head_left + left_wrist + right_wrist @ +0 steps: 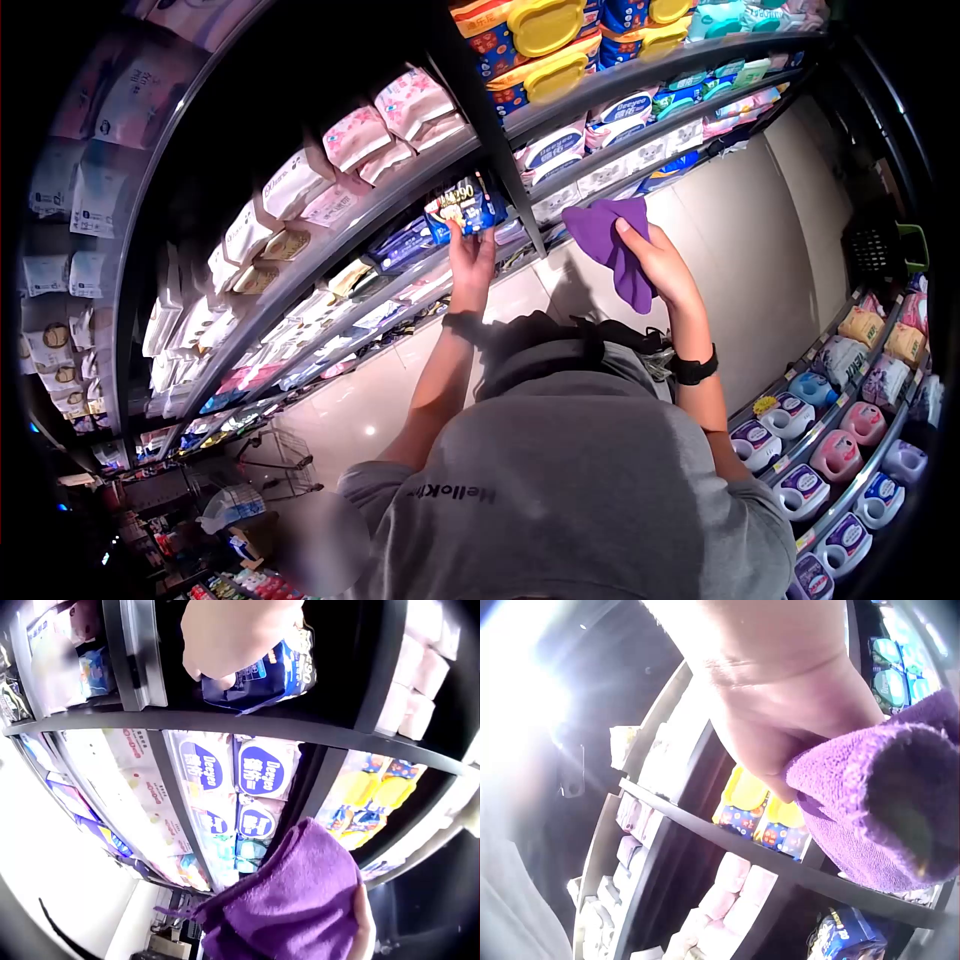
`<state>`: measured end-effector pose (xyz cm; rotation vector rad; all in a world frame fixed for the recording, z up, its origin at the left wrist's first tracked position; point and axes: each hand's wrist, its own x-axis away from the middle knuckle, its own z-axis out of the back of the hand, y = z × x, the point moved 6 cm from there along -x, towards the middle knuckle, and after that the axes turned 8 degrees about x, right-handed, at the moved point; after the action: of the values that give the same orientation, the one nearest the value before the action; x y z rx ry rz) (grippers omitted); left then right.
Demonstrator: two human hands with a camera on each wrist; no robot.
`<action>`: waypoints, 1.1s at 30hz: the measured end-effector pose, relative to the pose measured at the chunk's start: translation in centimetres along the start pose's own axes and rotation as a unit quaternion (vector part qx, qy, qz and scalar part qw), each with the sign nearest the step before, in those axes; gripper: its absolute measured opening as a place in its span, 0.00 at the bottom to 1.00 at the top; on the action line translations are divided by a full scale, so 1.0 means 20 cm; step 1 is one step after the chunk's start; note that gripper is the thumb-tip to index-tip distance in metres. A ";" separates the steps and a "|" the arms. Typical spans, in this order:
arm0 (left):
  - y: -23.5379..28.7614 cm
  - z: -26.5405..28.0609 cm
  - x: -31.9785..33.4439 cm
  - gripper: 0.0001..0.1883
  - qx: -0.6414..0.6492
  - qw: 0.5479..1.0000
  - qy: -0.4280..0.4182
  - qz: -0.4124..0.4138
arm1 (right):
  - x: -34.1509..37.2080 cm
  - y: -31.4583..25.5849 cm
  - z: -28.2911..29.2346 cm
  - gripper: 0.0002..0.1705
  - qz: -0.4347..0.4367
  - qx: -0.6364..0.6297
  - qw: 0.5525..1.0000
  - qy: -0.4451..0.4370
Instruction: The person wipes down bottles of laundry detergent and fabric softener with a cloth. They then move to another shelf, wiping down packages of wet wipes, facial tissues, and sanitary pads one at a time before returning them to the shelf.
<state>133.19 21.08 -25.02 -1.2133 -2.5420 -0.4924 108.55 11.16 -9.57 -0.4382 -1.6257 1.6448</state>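
At the end of a shelf in the head view, my left hand (470, 265) grips the lower edge of a dark blue soft pack (465, 205) with gold and white print. In the left wrist view the same pack (262, 679) shows under the left hand (236, 634), inside a dark shelf bay. My right hand (660, 262) holds a purple cloth (612, 245) out over the aisle, thumb on top and the cloth hanging down. The cloth (847, 795) hides most of the right fingers in the right wrist view.
Shelves of white and pink tissue packs (365, 135) run along the left. Yellow-lidded wipes packs (545, 30) fill the shelf ahead. Detergent bottles (835, 455) line the shelf at right. A shopping cart (275, 455) stands behind at left, near a blurred person.
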 end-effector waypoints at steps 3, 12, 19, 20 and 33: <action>0.00 0.10 -0.24 0.28 -0.101 0.991 0.083 -0.001 | -0.04 0.06 -0.03 0.23 -0.042 -0.014 0.998 0.037; 0.07 0.31 -0.33 0.31 -0.300 0.911 0.105 0.261 | 0.03 -0.03 -0.18 0.23 -0.007 0.054 0.998 -0.009; 0.02 0.19 -0.28 0.18 -0.230 0.951 0.021 0.205 | 0.08 0.06 -0.12 0.23 -0.075 0.060 0.994 0.058; -0.02 0.11 -0.19 0.16 -0.263 0.936 0.021 0.232 | 0.08 0.09 -0.12 0.23 -0.079 0.068 0.992 0.066; 0.61 -0.53 -0.14 0.28 -0.888 0.335 -0.209 -0.237 | 0.08 0.03 -0.37 0.30 -0.053 0.022 0.998 0.025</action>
<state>145.51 21.89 -14.35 -0.4765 -1.4058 -4.0438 112.58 17.39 -10.75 -0.3621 -1.5462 1.5754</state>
